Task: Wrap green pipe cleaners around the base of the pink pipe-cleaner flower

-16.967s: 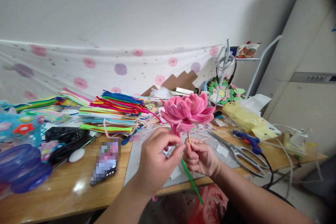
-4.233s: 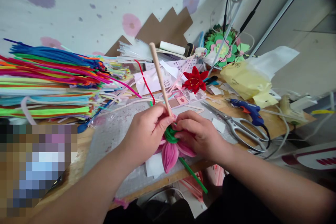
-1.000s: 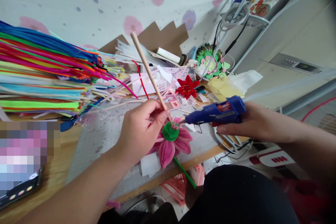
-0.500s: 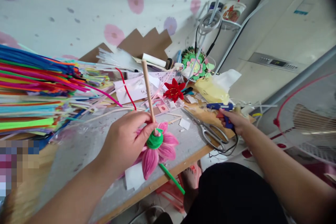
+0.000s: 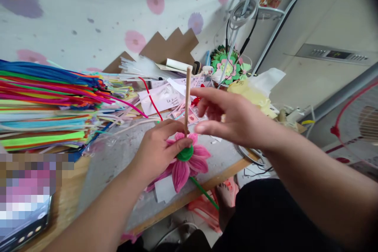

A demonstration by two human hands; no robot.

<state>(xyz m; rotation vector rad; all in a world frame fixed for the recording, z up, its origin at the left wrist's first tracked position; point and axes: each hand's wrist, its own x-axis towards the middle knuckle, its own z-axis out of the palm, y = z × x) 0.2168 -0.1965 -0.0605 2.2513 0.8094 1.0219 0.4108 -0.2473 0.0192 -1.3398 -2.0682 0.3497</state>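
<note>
My left hand (image 5: pixel 165 145) pinches a thin wooden stick (image 5: pixel 187 98) near its lower end, where it meets the green base of a pink flower (image 5: pixel 197 159). The flower lies face down on the grey work surface, its fuzzy petals spread out, and the stick stands almost upright. Just right of the stick, my right hand (image 5: pixel 233 120) hovers with thumb and fingers apart and nothing between them. Partly behind its fingers is a red flower (image 5: pixel 195 101). A green stem (image 5: pixel 205 193) pokes out from under the pink petals over the table edge.
Bundles of coloured pipe cleaners (image 5: pixel 44 102) are piled at the left, above a phone (image 5: pixel 38 220). Brown cardboard (image 5: pixel 171 49) leans on the wall. A green and pink paper flower (image 5: pixel 227 67) and yellow wrapping (image 5: pixel 251 90) stand at the back right. Scissors (image 5: pixel 251 155) are mostly hidden.
My right hand has let go of the blue glue gun and come left to beside the stick. My left hand keeps its pinch, and the stick now stands straighter. The view has shifted slightly.
</note>
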